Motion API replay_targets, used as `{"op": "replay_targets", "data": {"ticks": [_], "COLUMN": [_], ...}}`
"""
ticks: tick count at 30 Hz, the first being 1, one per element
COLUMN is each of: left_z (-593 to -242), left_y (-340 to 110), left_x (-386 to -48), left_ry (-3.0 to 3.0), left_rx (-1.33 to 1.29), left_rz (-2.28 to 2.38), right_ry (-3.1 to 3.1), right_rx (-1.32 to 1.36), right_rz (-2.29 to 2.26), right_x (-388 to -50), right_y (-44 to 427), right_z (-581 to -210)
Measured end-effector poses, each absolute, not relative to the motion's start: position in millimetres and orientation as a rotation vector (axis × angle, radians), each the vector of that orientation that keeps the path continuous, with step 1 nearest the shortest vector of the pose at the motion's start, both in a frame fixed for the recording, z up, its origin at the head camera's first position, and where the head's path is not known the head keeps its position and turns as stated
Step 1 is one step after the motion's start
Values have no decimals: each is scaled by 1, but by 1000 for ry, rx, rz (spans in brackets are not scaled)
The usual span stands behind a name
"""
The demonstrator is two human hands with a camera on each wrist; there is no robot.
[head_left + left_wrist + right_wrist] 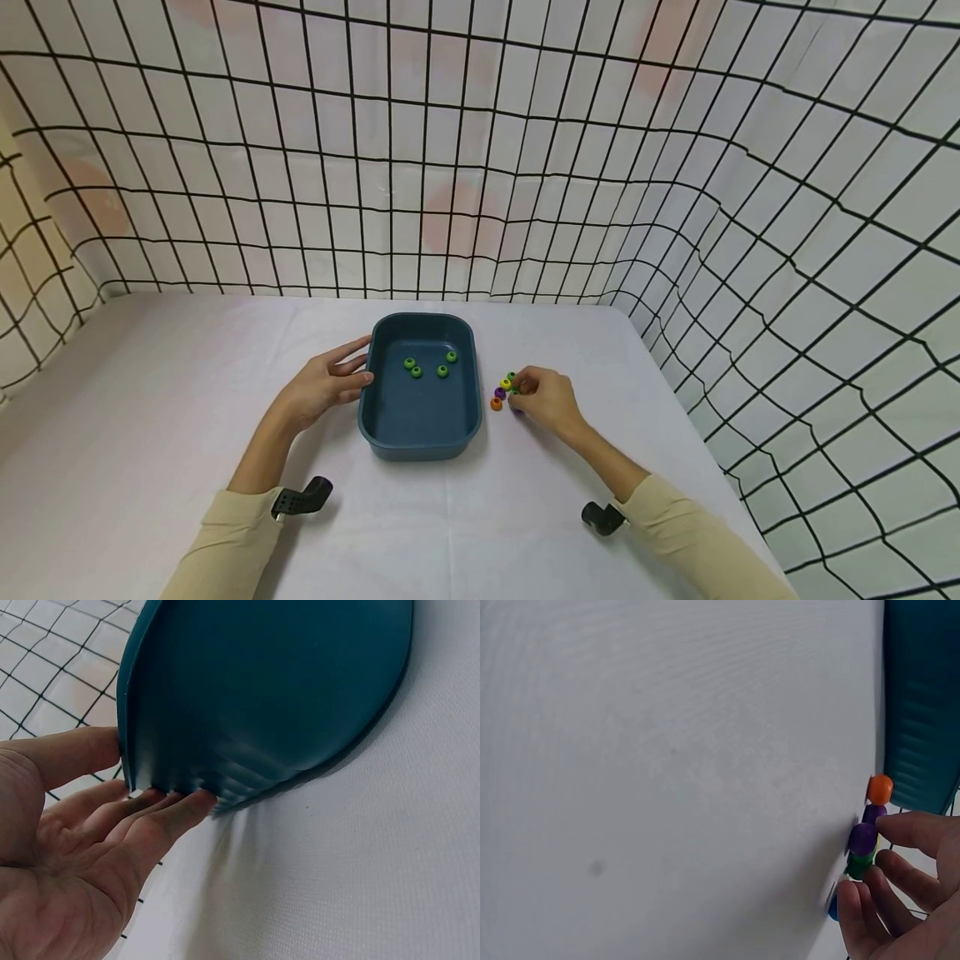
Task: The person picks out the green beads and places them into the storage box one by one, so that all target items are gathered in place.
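A dark blue-green rectangular tub (420, 421) stands on the table, with several green beads (442, 372) scattered on its floor. My left hand (326, 387) is at the tub's left side. In the left wrist view its extended fingers (169, 821) touch the outer wall, and the thumb lies by the rim. To the right of the tub, my right hand (547, 402) bends over a small cluster of beads, thumb and forefinger around a green bead (515, 389). Beside it are an orange bead (497, 404), a yellow bead (506, 384) and purple beads (862, 838). A blue bead (833, 907) is partly behind the fingers.
A white cloth covers the table (465, 525). Black netting (420, 167) over pale sheeting rises behind the table and along both sides. A black camera mount is strapped at each wrist, the left mount (303, 497) and the right mount (602, 518).
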State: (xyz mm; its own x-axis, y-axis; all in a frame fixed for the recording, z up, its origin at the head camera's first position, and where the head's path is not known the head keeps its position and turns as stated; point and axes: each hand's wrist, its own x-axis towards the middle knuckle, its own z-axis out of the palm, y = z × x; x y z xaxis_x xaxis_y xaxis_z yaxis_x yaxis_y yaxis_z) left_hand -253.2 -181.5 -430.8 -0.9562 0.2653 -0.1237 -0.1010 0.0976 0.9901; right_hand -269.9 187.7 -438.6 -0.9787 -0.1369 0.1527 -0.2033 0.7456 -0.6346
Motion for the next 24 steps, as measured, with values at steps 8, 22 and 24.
{"op": "replay_targets", "data": {"ticks": [8,22,24], "left_z": [-430,-432,-432], "left_y": [-181,-181,-181], "left_x": [-253,-255,-255], "left_ry": [2112,2115,2118], "left_rx": [162,153,145], "left_rz": [1936,1930,1929], "right_ry": [-2839,-2841,-2845], "right_rx": [278,272,268], "right_rz": [1027,1025,1016], "right_x": [-269,-268,-268], "right_y": [187,184,184], "right_z": [-441,-442,-442]}}
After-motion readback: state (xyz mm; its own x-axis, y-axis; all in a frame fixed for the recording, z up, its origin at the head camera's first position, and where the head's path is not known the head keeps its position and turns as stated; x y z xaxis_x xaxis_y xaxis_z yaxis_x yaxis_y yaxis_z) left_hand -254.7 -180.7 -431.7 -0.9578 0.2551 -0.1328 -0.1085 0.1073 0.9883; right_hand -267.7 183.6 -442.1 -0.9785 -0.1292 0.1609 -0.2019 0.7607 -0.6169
